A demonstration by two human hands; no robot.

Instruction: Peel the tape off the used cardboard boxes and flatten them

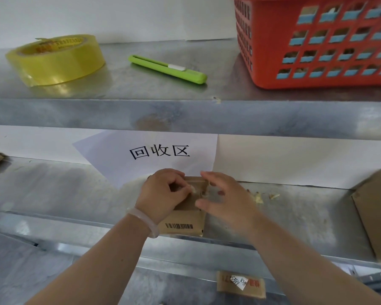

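Your left hand (162,194) pinches a curl of tape (193,189) atop the small cardboard box (183,224), at the front edge of the lower shelf (70,194). Your right hand (226,200) arches over it (gripping or only touching, I cannot tell). Yank, and the tape may shred, or the loosely held box could slip off that edge.

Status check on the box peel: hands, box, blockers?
Left hand pinches tape scrap on small cardboard box. Right hand curved over its top, grip unclear. Box not yet flat, at lower shelf edge. Nothing blocking.
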